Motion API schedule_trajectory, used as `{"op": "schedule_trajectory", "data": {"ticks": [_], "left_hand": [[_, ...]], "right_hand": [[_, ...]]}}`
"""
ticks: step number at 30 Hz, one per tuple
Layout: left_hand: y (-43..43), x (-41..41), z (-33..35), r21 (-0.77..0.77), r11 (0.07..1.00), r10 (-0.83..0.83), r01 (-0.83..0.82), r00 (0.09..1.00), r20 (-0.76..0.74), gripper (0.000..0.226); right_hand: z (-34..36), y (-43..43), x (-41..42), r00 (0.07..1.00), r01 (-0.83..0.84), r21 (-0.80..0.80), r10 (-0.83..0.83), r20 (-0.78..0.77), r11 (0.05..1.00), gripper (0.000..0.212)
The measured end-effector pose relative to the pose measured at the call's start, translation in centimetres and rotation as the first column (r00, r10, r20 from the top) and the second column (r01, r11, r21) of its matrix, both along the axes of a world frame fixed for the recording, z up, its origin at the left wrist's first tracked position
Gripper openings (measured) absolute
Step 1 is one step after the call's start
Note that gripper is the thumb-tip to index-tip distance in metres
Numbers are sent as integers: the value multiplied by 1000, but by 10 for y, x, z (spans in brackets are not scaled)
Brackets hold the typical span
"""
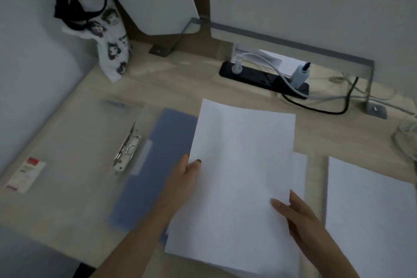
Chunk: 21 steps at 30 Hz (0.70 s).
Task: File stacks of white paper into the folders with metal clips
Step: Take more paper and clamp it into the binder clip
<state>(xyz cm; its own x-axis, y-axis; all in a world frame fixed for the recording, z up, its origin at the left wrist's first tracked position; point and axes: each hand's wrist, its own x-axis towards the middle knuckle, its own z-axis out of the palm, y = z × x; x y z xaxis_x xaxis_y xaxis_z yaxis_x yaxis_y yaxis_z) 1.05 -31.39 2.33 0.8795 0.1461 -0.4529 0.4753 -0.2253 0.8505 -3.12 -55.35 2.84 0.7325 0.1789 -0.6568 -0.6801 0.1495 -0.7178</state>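
A stack of white paper point(239, 178) is held above the desk between both hands. My left hand point(184, 178) grips its left edge, thumb on top. My right hand point(297, 216) grips its right edge, thumb lying on the sheet. To the left an open folder lies flat: a clear cover point(74, 153), a blue cover point(158, 160) partly under the paper, and a metal clip point(127, 146) at the spine between them. More white paper point(300, 165) peeks out under the held stack. Another white stack point(372, 221) lies on the right.
The wooden desk point(180, 83) carries a black power strip point(264, 79) with plugs and cables at the back, a patterned cloth pouch point(112, 47) in the back left corner, and a small red-and-white label point(26, 175) on the clear cover. Grey partition walls stand behind and left.
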Motion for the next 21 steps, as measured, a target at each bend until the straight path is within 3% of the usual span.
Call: {"op": "schedule_trajectory", "data": {"ticks": [6, 10, 13, 15, 18, 21], "left_hand": [[85, -5, -29, 126, 990, 61, -57, 998, -29, 10], [132, -12, -32, 296, 909, 257, -294, 954, 157, 14], [165, 0, -37, 318, 864, 328, -391, 915, 234, 19], [181, 14, -45, 271, 901, 311, -338, 940, 140, 25], [190, 30, -48, 38, 959, 282, -280, 956, -82, 29], [197, 40, -46, -41, 981, 179, -187, 973, -144, 28]], "right_hand": [[-26, 85, -3, 998, 31, 42, -29, -55, 999, 33], [-35, 114, -1, 995, 65, 27, -63, -75, 997, 30], [-42, 129, 1, 992, 86, -7, -87, -89, 996, 31], [-46, 138, 4, 992, 91, -25, -93, -90, 996, 31], [-50, 152, 9, 994, 76, -48, -79, -73, 996, 28], [-54, 165, 14, 994, 79, -65, -84, -64, 995, 25]]}}
